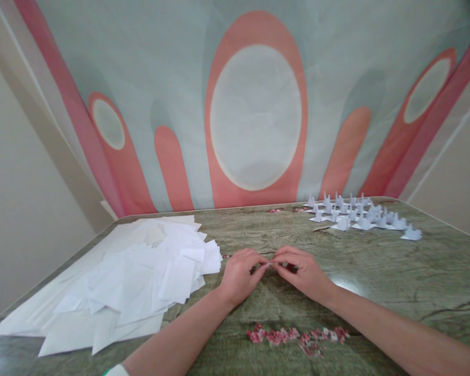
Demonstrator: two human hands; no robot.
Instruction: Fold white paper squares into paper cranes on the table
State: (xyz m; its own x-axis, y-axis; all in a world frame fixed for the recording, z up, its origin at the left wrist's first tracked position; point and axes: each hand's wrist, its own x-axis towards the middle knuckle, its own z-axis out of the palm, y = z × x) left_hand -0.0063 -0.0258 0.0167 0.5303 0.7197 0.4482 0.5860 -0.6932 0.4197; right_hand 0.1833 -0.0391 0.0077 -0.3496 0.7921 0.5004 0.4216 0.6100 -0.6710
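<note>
At the middle of the table, my left hand [239, 272] and my right hand [306, 272] meet fingertip to fingertip. Each has thumb and forefinger pinched together on a tiny bit of white paper [270, 264]. Only a sliver of it shows between the fingertips; its shape is hidden. To the left of my left hand spreads a loose heap of white paper sheets [137, 271], with small cut pieces [179, 278] on top. Beyond my right hand, several folded white paper cranes [364, 221] stand in rows at the back right.
The wood-patterned table [379, 266] carries a pink flower print [276, 335] near its front edge. Behind it hangs a grey-green backdrop [254, 115] with coral arches and pale ovals. A plain wall [31, 172] rises on the left.
</note>
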